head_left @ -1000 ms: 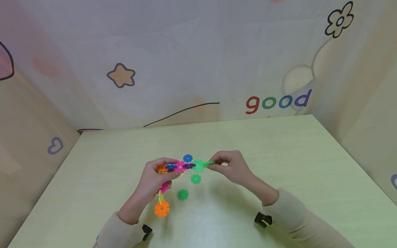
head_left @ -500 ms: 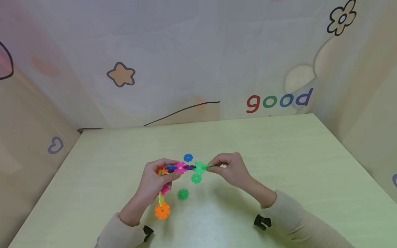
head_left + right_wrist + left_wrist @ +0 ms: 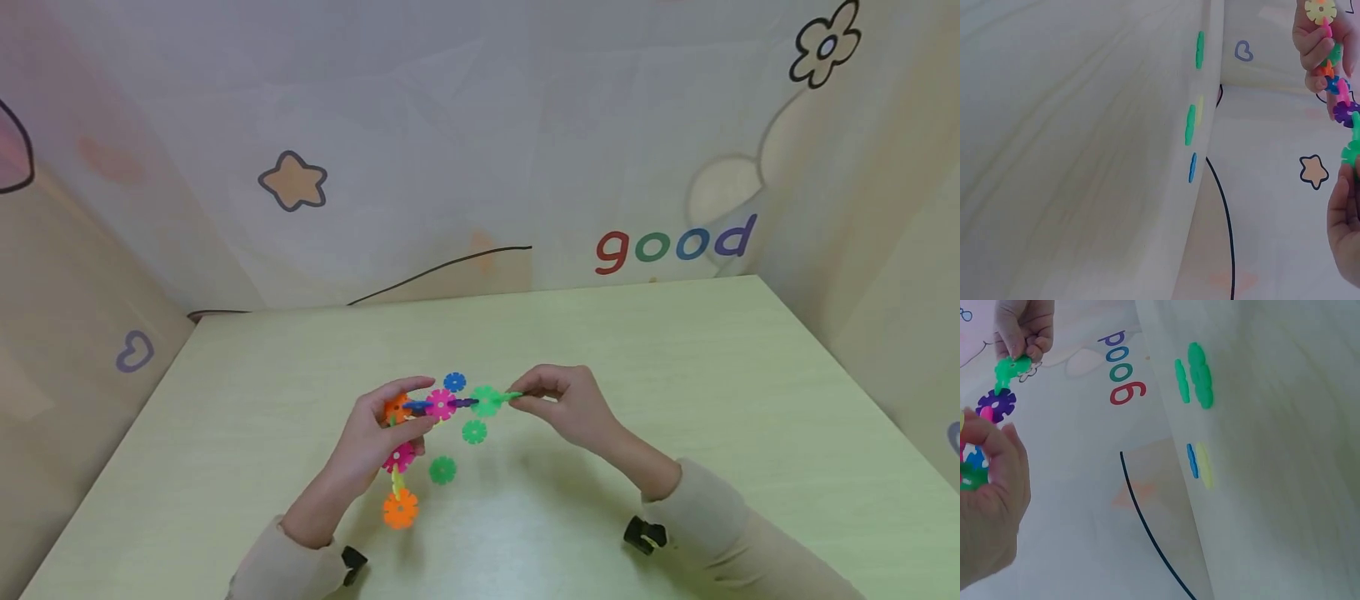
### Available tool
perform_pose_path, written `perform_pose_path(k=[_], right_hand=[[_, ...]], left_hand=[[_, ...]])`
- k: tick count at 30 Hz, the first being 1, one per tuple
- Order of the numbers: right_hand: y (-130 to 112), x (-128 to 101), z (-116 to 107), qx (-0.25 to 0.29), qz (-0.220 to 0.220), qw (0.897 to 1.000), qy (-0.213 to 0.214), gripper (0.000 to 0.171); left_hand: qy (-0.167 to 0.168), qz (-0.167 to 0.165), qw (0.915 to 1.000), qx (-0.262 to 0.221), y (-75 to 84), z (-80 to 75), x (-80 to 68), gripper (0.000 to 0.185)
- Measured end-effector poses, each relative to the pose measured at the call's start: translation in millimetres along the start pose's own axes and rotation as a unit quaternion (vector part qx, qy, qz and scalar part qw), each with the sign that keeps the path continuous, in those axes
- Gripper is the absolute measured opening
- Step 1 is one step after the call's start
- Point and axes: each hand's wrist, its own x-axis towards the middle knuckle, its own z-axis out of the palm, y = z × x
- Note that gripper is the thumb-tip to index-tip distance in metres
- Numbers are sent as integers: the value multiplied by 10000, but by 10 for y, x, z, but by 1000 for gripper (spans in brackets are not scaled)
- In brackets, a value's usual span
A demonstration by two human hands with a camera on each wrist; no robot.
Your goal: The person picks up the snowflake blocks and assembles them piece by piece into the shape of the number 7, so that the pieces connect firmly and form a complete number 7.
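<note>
A chain of notched plastic snowflake discs runs between both hands in the head view, held above the table. My left hand (image 3: 375,433) grips its bend, where an orange disc (image 3: 396,407) shows between thumb and index finger. Below that hand hang a magenta disc (image 3: 398,456), a yellow one and an orange end disc (image 3: 401,509). Rightward come blue, a pink disc (image 3: 441,404), a purple disc (image 3: 465,402) and a light green disc (image 3: 486,401). My right hand (image 3: 566,404) pinches the green end disc (image 3: 513,396), seen edge-on, between thumb and fingers.
Loose discs lie on the table (image 3: 675,358) beneath the chain: a blue disc (image 3: 454,382), two green discs (image 3: 474,432) and a yellow disc (image 3: 1204,465), mostly covered in the head view. Black wrist mounts (image 3: 645,535) sit by both cuffs. A printed curtain (image 3: 450,167) stands behind.
The chain has shifted slightly right and its hanging part has turned, showing more of the magenta disc. My left index finger has lifted a little. The right hand has moved slightly right and up.
</note>
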Motion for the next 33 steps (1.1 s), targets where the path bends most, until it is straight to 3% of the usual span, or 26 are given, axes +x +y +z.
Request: perform_pose_path(k=[7,16,21,27,30,33], right_hand=[[27,32,-57,316,277,9991,-107,8],[20,57,-46,613,455,9955,-555,10],[-2,79,-14,487,428,9945,-820,10],[-12,107,43,502,546,9909,-1127,10],[-10,117,64,456,573,9908,-1135,10],[-12,123,77,439,556,9906,-1172,11]], left_hand=[[-904,100,9959,13,-7,-105,-48,52],[-1148,-173,9919,517,2,-130,-31,56],[-1749,-279,9819,670,18,-109,4,57],[-2513,289,9650,689,-27,-114,43,59],[-2696,600,9585,705,-58,-126,49,58],[-2762,707,9562,657,-82,-128,44,56]])
